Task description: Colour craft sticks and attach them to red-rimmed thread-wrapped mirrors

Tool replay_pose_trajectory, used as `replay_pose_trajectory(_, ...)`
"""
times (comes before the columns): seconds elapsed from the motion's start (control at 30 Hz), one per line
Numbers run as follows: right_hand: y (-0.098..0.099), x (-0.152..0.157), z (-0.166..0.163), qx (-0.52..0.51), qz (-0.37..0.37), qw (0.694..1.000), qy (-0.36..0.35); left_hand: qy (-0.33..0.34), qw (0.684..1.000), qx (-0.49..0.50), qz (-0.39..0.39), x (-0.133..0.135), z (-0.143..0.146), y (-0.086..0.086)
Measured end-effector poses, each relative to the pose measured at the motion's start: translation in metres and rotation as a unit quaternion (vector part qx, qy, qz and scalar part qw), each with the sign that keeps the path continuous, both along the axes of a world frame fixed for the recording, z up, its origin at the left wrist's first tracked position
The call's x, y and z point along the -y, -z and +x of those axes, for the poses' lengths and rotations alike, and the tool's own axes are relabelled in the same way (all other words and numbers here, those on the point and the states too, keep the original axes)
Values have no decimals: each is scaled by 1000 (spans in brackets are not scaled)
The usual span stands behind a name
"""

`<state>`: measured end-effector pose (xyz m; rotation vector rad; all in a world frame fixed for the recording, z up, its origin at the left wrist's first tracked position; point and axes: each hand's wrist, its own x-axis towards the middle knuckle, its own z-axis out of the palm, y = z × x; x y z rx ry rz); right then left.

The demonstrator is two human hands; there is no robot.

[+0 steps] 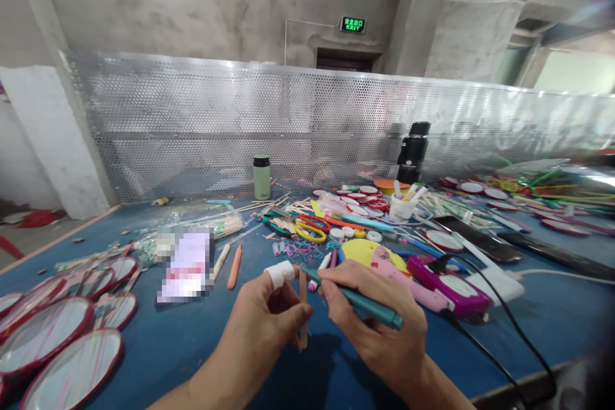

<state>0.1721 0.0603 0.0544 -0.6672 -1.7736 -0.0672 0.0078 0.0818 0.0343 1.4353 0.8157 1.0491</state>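
Observation:
My left hand (269, 314), a white wrap around one finger, pinches a flat wooden craft stick (303, 307) held upright over the blue table. In my right hand (379, 327) is a teal marker (369, 307), its tip end at the upper part of the stick. Whether the tip touches the wood I cannot tell. Just beyond my hands lie a few more markers (325, 264) and some small coloured elastic loops (300, 248). A pink and purple glue gun (446, 288) rests to the right of my right hand.
Round red-rimmed discs (72, 368) lie at the left, near a phone (187, 266). Scissors (312, 230), a white cup (402, 206) and a black phone (475, 237) sit farther back. A green tumbler (262, 177) and black flask (412, 154) stand by the perforated metal screen (202, 122). Black cables (509, 307) cross the right side.

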Motion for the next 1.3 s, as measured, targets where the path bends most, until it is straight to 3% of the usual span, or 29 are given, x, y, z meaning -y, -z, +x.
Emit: replay_pose_trajectory(1.3,-1,0,-1,-16,16,1000,9,-7,1000,2,-5,0,1,0)
